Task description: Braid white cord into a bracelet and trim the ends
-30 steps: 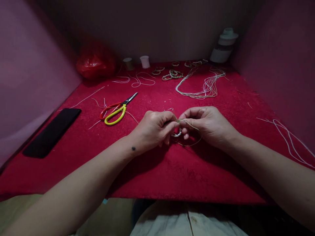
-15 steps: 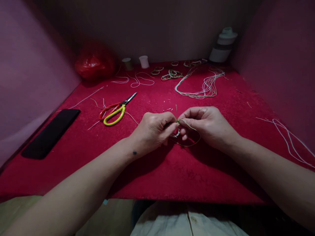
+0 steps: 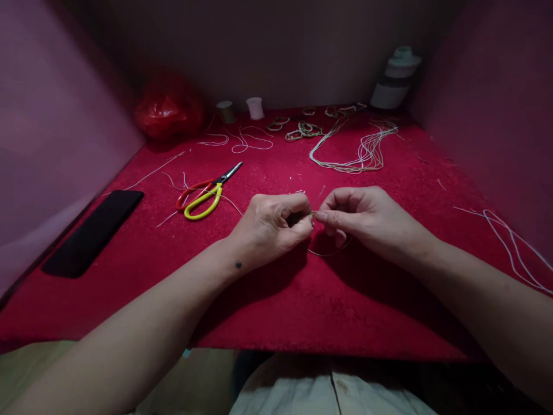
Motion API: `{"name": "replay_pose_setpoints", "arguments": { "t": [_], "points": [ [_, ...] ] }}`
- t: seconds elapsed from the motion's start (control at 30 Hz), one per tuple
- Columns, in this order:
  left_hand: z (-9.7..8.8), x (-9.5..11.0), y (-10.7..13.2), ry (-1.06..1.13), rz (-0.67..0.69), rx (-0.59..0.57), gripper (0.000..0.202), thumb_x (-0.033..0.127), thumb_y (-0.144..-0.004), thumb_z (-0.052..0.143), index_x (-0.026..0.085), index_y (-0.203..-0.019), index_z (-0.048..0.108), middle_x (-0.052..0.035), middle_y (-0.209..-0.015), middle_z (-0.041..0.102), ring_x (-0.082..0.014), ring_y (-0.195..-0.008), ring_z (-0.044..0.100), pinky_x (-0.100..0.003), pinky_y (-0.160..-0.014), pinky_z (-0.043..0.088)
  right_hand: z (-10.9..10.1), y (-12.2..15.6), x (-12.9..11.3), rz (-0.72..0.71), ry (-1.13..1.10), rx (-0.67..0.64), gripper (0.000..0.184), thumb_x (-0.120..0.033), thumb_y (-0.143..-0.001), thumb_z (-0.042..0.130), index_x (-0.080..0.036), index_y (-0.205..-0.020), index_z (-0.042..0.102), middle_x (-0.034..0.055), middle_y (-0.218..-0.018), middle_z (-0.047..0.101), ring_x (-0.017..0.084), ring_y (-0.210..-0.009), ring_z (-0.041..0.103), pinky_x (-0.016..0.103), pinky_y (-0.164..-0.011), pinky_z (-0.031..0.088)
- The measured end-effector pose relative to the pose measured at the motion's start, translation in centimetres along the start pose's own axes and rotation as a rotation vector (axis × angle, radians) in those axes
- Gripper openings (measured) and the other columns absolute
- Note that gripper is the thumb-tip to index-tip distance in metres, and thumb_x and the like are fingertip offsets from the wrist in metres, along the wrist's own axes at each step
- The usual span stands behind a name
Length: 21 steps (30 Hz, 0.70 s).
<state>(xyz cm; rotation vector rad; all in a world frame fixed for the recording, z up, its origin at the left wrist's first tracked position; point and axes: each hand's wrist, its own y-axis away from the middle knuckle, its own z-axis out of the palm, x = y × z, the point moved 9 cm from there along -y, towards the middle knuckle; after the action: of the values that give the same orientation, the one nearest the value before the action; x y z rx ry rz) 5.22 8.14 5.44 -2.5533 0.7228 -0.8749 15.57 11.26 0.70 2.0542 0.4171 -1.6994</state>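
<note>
My left hand (image 3: 272,227) and my right hand (image 3: 360,219) meet over the middle of the red cloth table (image 3: 276,300), fingertips almost touching. Both pinch a thin pale cord (image 3: 330,252) whose loop sags onto the cloth below my right hand. A small knotted or braided bit sits between the fingertips, mostly hidden by my left fingers. Both hands are closed in a pinch. The yellow and red scissors (image 3: 205,193) lie shut to the left of my left hand.
A black phone (image 3: 93,231) lies at the left edge. A bundle of pale cords (image 3: 358,153), several small bracelets (image 3: 302,129), two small cups (image 3: 242,109), a red plastic bag (image 3: 168,112) and a white spool (image 3: 395,78) stand at the back. Loose cords (image 3: 510,242) trail at right.
The hands have drawn the cord tighter; the small braided piece that hung below the fingertips is now tucked behind my left fingers. The hands have stayed in place.
</note>
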Motion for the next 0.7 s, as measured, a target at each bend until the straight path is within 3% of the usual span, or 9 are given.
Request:
{"name": "replay_pose_setpoints", "arguments": {
  "t": [0.13, 0.27, 0.7],
  "points": [
    [0.1, 0.2, 0.1, -0.037, 0.011, -0.010, 0.012, 0.009, -0.074, 0.055, 0.014, -0.064, 0.058, 0.0072, -0.051, 0.044, -0.0035, -0.046, 0.035, -0.017, -0.046, 0.028, 0.4, 0.3, -0.7, -0.085, 0.039, -0.013, 0.017, -0.023, -0.085, 0.058, -0.015, -0.070, 0.057, -0.0071, -0.047, 0.043, 0.004, -0.039, 0.034, 0.019, -0.039, 0.027],
    [0.3, 0.4, 0.2, -0.044, 0.006, -0.023, 0.013, 0.010, -0.074, 0.053, 0.015, -0.062, 0.056, 0.0066, -0.051, 0.044, -0.0043, -0.046, 0.036, -0.018, -0.047, 0.028, 0.7, 0.8, -0.9, -0.117, 0.021, 0.023, 0.015, -0.018, -0.082, 0.059, -0.015, -0.067, 0.057, -0.0059, -0.052, 0.045, 0.004, -0.044, 0.033, 0.020, -0.042, 0.025],
    [0.7, 0.0, 0.3, -0.001, -0.083, 0.009, 0.015, 0.011, -0.071, 0.050, 0.016, -0.057, 0.046, 0.0074, -0.049, 0.034, -0.0046, -0.046, 0.030, -0.020, -0.048, 0.025, 1.8, 1.3, 0.8, 0.103, -0.352, 0.039, 0.012, -0.019, -0.068, 0.063, -0.017, -0.061, 0.054, -0.0086, -0.037, 0.036, 0.003, -0.031, 0.026, 0.019, -0.033, 0.018]
  ]
}}
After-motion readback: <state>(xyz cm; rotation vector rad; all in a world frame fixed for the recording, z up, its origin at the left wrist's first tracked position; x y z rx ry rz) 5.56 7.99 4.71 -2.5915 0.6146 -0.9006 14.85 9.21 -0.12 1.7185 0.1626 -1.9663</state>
